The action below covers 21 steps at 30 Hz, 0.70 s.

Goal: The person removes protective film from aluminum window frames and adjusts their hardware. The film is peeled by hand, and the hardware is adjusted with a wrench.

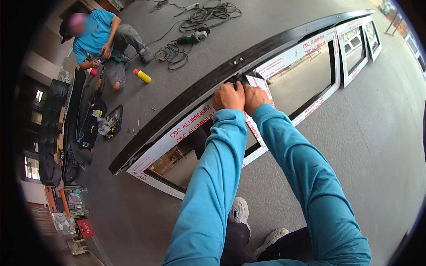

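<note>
My left hand (229,97) and my right hand (256,97) are side by side at the long black metal frame (191,104). Both have their fingers curled closed around a small dark part between the frame and the sashes; what it is, I cannot make out. Below my left hand is a glazed window sash (155,153) wrapped in white film printed "CDC ALUMINUM". A second wrapped sash (284,60) extends right from my right hand. Two smaller wrapped sashes, a nearer one (342,40) and a farther one (368,27), stand tilted out toward the frame's far end.
A person in a blue shirt (100,29) squats at upper left. Nearby on the grey floor (155,111) are a yellow spray can (143,76), an angle grinder (193,36), coiled cables (215,15) and an open tool case (114,122). Black couches (53,128) line the left.
</note>
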### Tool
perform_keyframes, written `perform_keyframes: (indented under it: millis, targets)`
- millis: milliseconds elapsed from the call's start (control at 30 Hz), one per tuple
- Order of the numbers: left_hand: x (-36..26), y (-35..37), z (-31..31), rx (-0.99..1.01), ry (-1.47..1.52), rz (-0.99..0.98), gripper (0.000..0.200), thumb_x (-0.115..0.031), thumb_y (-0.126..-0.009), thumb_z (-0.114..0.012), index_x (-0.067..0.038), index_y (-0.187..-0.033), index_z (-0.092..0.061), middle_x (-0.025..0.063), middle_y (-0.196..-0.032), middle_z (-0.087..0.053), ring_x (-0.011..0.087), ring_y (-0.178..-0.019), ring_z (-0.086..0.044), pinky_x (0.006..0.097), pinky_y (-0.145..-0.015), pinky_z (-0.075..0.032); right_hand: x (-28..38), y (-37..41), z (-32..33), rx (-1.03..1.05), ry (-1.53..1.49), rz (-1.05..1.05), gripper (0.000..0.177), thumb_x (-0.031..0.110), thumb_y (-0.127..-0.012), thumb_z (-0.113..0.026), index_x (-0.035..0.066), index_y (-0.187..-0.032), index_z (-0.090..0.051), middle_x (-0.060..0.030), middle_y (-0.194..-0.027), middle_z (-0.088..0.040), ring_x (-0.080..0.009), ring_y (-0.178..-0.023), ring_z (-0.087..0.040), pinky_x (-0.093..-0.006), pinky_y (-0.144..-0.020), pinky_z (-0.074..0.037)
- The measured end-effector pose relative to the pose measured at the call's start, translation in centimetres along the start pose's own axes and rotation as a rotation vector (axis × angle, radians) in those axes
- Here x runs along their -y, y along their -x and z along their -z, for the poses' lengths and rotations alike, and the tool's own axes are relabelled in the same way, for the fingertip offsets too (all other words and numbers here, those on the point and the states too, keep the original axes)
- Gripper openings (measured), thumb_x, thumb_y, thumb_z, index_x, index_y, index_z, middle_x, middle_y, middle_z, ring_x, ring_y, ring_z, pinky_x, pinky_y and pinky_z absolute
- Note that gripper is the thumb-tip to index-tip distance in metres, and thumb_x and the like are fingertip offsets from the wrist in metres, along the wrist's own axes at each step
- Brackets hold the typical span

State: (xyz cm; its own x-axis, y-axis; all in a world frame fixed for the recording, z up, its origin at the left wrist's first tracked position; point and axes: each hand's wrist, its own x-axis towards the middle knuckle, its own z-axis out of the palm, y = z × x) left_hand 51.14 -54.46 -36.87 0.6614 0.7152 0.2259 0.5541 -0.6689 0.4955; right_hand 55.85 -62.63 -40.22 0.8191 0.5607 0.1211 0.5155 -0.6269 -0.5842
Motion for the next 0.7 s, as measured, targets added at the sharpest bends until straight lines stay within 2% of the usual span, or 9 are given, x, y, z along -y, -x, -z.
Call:
perform_keyframes:
  millis: [100,200,300,367,467,500,600,667,700]
  targets:
    - [0.4,-0.3,-0.1,0.048,-0.029,-0.067,0.034,-0.03,-0.085,-0.052,-0.002,-0.073,-0.067,0.0236,-0.08,-0.066,0.0415,-0.077,-0.065,0.0482,-0.069,-0.052,-0.3,-0.5,-1.0,-0.002,-0.01,-0.005,0.027,0.024,-0.084,-0.051,0.001,-0.088,-0.062,-0.0261,-0.086,-0.064,-0.0427,-0.082,-0.063,-0.0473,-0.075,-0.052]
    - [2.4,0.7,0.1,-0.012,0.047,-0.171,0.032,-0.027,-0.084,-0.05,-0.001,-0.071,-0.066,0.0244,-0.074,-0.064,0.043,-0.072,-0.063,0.0497,-0.065,-0.05,0.0,-0.8,-1.7,-0.041,-0.18,-0.206,0.033,0.03,-0.083,-0.048,0.001,-0.085,-0.063,-0.026,-0.088,-0.064,-0.0439,-0.085,-0.061,-0.0484,-0.081,-0.049]
    - [7.2,4.9,3.1,-0.046,0.182,-0.339,0.03,-0.02,-0.083,-0.058,-0.001,-0.06,-0.052,0.0221,-0.06,-0.056,0.0427,-0.056,-0.056,0.0492,-0.051,-0.042,-0.5,-0.3,-1.6,-0.07,-0.262,-0.13,0.033,0.029,-0.083,-0.048,0.0,-0.085,-0.063,-0.0276,-0.086,-0.063,-0.0446,-0.085,-0.061,-0.0483,-0.081,-0.049]
    - [11.3,8.1,6.6,0.007,0.329,-0.366,0.028,-0.012,-0.083,-0.061,0.001,-0.063,-0.047,0.019,-0.054,-0.047,0.0375,-0.05,-0.049,0.0426,-0.048,-0.036,-1.3,-0.6,-2.3,-0.031,-0.371,-0.143,0.032,0.027,-0.083,-0.048,-0.001,-0.083,-0.061,-0.0287,-0.084,-0.062,-0.0456,-0.084,-0.06,-0.0487,-0.08,-0.048]
    - [13.5,11.1,14.5,0.103,0.11,-0.446,0.023,-0.009,-0.082,-0.06,-0.001,-0.065,-0.047,0.0152,-0.067,-0.052,0.0359,-0.07,-0.05,0.0436,-0.067,-0.038,-1.8,-0.3,-2.4,-0.016,-0.421,-0.146,0.031,0.027,-0.085,-0.047,-0.002,-0.086,-0.06,-0.0292,-0.085,-0.061,-0.0456,-0.086,-0.059,-0.0486,-0.08,-0.047]
    - [13.7,12.2,16.5,0.012,0.031,-0.522,0.023,-0.01,-0.084,-0.059,0.001,-0.066,-0.049,0.0155,-0.072,-0.057,0.0353,-0.078,-0.053,0.0419,-0.074,-0.04,-2.0,0.0,-2.9,-0.077,-0.433,-0.132,0.03,0.026,-0.085,-0.047,-0.002,-0.086,-0.058,-0.0296,-0.085,-0.06,-0.0459,-0.086,-0.058,-0.0486,-0.078,-0.046]
    - [14.7,13.7,20.0,-0.003,0.018,-0.558,0.022,-0.009,-0.085,-0.056,0.002,-0.067,-0.05,0.0157,-0.08,-0.063,0.0288,-0.077,-0.056,0.037,-0.073,-0.043,-2.9,1.4,-4.6,-0.2,-0.62,-0.152,0.028,0.024,-0.087,-0.047,-0.002,-0.085,-0.054,-0.0267,-0.076,-0.059,-0.0422,-0.076,-0.058,-0.0455,-0.07,-0.045]
    - [13.1,15.2,21.2,0.167,0.724,-0.202,0.023,-0.011,-0.087,-0.051,0.002,-0.068,-0.051,0.0161,-0.088,-0.065,0.0205,-0.074,-0.056,0.0324,-0.069,-0.046,-2.6,2.6,-5.8,-0.27,-0.805,-0.23,0.025,0.021,-0.089,-0.046,-0.002,-0.082,-0.051,-0.0204,-0.072,-0.056,-0.029,-0.069,-0.058,-0.0386,-0.063,-0.044]
    - [13.0,16.4,23.1,0.147,0.674,-0.102,0.025,-0.013,-0.087,-0.049,0.003,-0.068,-0.051,0.0153,-0.087,-0.065,0.0183,-0.07,-0.055,0.0312,-0.067,-0.046,-1.4,3.7,-5.1,-0.341,-0.778,-0.231,0.024,0.02,-0.09,-0.045,-0.002,-0.085,-0.053,-0.0178,-0.075,-0.057,-0.0244,-0.069,-0.058,-0.0353,-0.063,-0.045]
